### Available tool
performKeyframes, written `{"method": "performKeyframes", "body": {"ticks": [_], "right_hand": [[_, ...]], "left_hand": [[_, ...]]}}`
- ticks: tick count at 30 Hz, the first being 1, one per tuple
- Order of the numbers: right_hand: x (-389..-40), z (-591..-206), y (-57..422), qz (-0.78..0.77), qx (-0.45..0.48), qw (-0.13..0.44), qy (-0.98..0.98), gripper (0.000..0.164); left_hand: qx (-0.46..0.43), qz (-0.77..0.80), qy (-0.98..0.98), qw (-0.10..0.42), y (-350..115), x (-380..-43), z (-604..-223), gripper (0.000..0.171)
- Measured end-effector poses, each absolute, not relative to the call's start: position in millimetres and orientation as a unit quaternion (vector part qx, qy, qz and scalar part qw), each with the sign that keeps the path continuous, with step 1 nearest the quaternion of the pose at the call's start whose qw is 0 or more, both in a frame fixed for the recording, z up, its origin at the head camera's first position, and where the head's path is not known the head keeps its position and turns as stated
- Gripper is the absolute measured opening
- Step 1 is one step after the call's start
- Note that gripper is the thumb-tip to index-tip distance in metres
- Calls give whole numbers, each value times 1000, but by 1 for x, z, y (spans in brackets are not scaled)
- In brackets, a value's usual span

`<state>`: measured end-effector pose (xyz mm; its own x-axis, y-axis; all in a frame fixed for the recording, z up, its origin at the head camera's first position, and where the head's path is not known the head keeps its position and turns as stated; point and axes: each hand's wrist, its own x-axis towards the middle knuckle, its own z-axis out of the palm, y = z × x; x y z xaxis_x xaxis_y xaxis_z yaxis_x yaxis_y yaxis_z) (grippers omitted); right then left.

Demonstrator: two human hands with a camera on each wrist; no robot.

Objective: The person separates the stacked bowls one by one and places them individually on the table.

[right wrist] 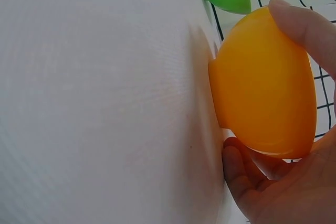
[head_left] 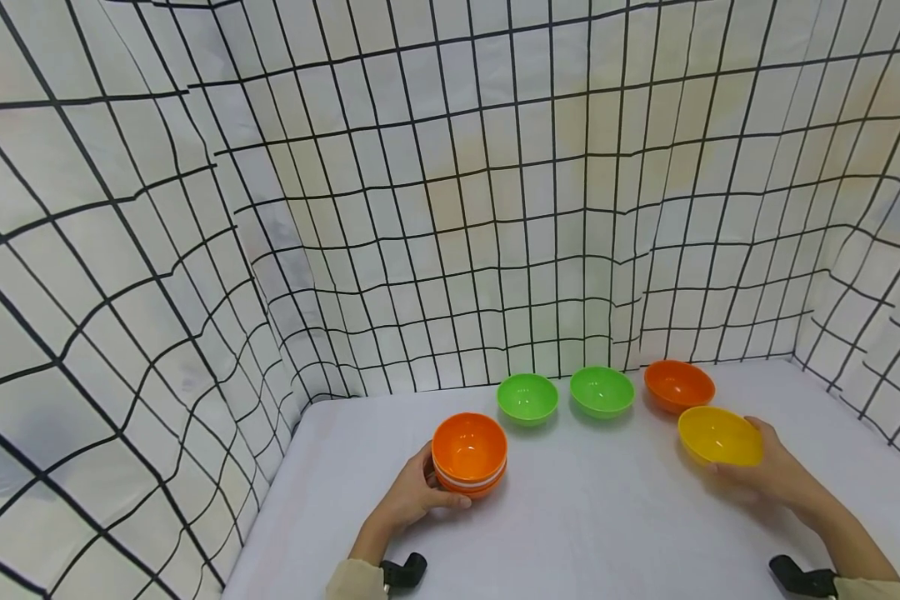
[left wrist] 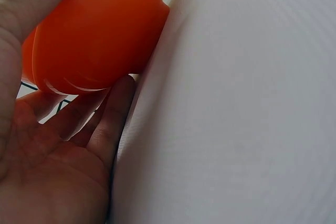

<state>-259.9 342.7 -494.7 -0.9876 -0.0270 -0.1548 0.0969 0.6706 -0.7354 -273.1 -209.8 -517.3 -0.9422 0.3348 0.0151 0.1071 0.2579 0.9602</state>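
Note:
My left hand (head_left: 411, 493) holds a stack of orange bowls (head_left: 468, 450) from its left side, thumb in front and fingers reaching round behind. A pale band shows between the stacked rims. In the left wrist view, the lowest orange bowl (left wrist: 100, 35) is close over the white cloth, between thumb and fingers. On the right, my right hand (head_left: 768, 471) grips a yellow bowl (head_left: 720, 437) by its right side. The yellow bowl (right wrist: 265, 82) has its thumb-side wall under my thumb in the right wrist view, with the other fingers beneath the opposite side.
Along the back of the white-covered table (head_left: 585, 533) stand two green bowls, one on the left (head_left: 527, 398) and one beside it (head_left: 602, 392). An orange bowl (head_left: 678, 385) stands right behind the yellow one. White, black-gridded cloth walls (head_left: 450, 208) enclose the back and sides.

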Motion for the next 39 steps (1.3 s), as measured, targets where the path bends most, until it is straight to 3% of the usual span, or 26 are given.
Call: {"method": "performKeyframes", "body": {"ticks": [15, 23, 33, 39], "right_hand": [[-259, -490, 342, -411, 27, 92, 907, 124], [-254, -472, 329, -372, 19, 5, 928, 120], [-238, -435, 270, -400, -59, -48, 913, 102], [-243, -428, 224, -435, -132, -39, 890, 88]], "left_hand": [[131, 593, 789, 99, -210, -274, -518, 103], [131, 591, 790, 98, -210, -273, -518, 102], [128, 584, 796, 97, -210, -273, -517, 102], [133, 590, 790, 99, -210, -273, -516, 102]]}}
